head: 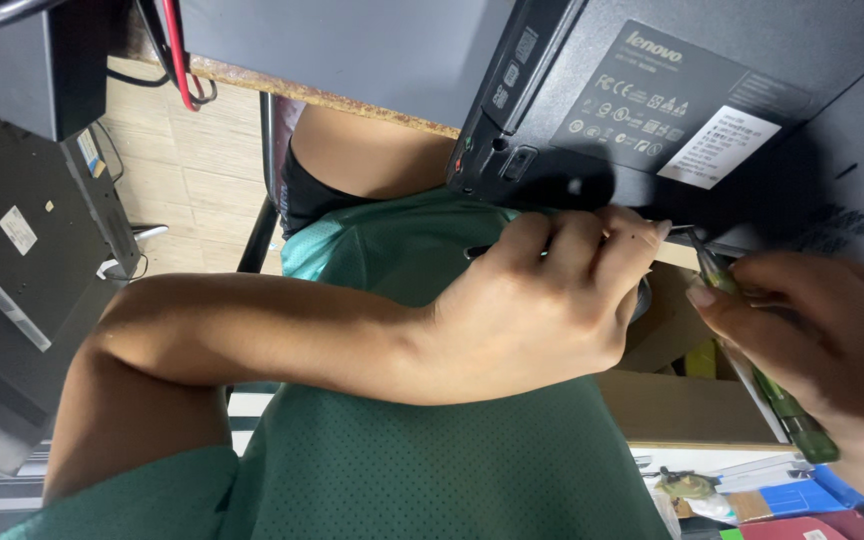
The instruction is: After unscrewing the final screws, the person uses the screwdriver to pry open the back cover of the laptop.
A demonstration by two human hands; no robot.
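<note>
Head view: one black laptop, underside showing, lies on the desk edge. Left hand curls against its front edge, gripping it. Right hand grasps one green-handled screwdriver, tip at the laptop's edge.

A dark desktop computer case stands on the pale tiled floor, red and black cables hang nearby, and a blue box lies among clutter.

left hand curled, right hand pinching, fingers bent
</note>
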